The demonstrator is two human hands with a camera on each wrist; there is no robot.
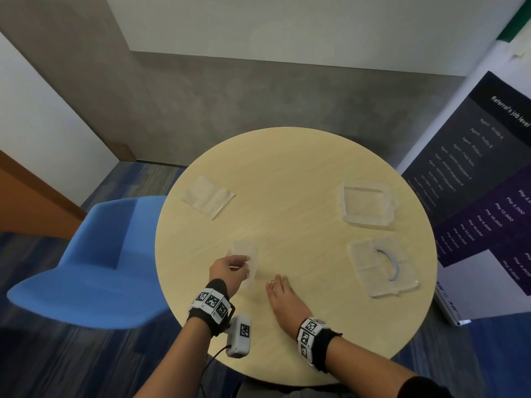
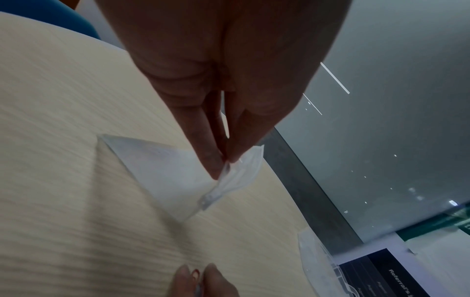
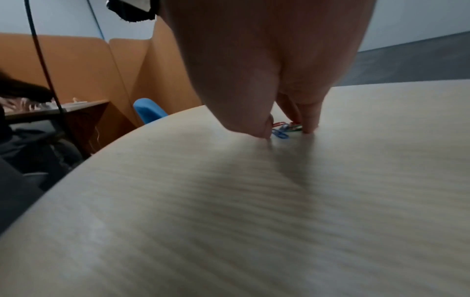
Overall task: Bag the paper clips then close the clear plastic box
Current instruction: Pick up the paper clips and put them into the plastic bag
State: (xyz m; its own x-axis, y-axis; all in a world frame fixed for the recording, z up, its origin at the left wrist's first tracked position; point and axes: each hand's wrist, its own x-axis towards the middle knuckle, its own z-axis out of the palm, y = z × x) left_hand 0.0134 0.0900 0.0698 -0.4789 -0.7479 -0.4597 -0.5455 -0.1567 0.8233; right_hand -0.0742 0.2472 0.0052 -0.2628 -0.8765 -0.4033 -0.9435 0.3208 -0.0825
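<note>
My left hand (image 1: 244, 264) pinches the mouth edge of a small clear zip bag (image 1: 247, 254), holding it tilted over the round table (image 1: 287, 173). In the left wrist view the thumb and fingertips (image 2: 216, 164) close on the bag (image 2: 162, 170). Just right of it, my right hand (image 1: 277, 282) reaches down with thumb and fingers pinching several coloured paper clips (image 3: 282, 130) that lie on the tabletop; a red clip (image 2: 195, 274) shows between the fingertips. The clear plastic box (image 1: 382, 265) lies open at the right, its other half (image 1: 366, 205) behind it.
A flat stack of spare clear bags (image 1: 209, 196) lies at the table's far left. A curved blue-grey item (image 1: 392, 262) sits inside the divided box half. A blue chair (image 1: 94, 262) stands left of the table and a dark banner (image 1: 474, 182) at the right.
</note>
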